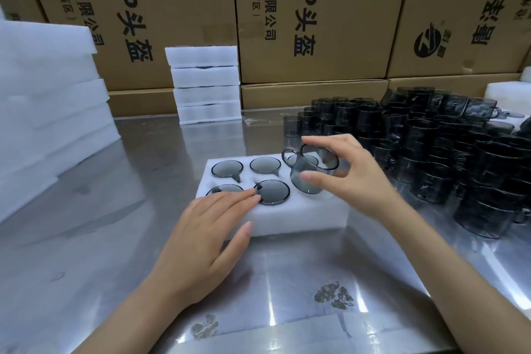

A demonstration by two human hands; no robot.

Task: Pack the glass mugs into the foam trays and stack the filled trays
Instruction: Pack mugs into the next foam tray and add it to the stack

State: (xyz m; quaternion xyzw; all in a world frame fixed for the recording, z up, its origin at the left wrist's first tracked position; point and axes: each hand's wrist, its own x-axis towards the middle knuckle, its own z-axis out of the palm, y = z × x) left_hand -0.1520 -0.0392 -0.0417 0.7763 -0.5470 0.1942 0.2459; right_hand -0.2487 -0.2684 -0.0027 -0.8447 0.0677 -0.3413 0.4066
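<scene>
The right hand (347, 172), at centre right of the frame, is pinching a smoky grey glass mug (313, 171) between its thumb below and its fingers over the rim. The mug is tilting, its handle pointing toward the left, and it is hanging over the near right pocket of the foam tray (301, 217), its base just at the pocket's mouth; whether it is touching the foam cannot be told.

The left hand (212, 227), at lower centre, is lying flat with its fingers straight and close together. Its fingertips are resting on the tray's top surface at the edge of the near middle mug (273, 191), and its thumb is lying along the tray's near edge.

The white tray is sitting in the middle of the frame on a shiny metal table (100, 238). Five of its pockets are holding mugs sunk down to their rims, three along the far row and two in the near row.

At the right of the frame a crowd of loose mugs (448, 158) is standing on the table, packed closely together. At upper centre, a stack of filled trays (205, 85) is standing four high against brown cardboard boxes (310, 17) printed with black characters. At the left edge a taller pile of foam slabs (48, 95) is rising from the table.
</scene>
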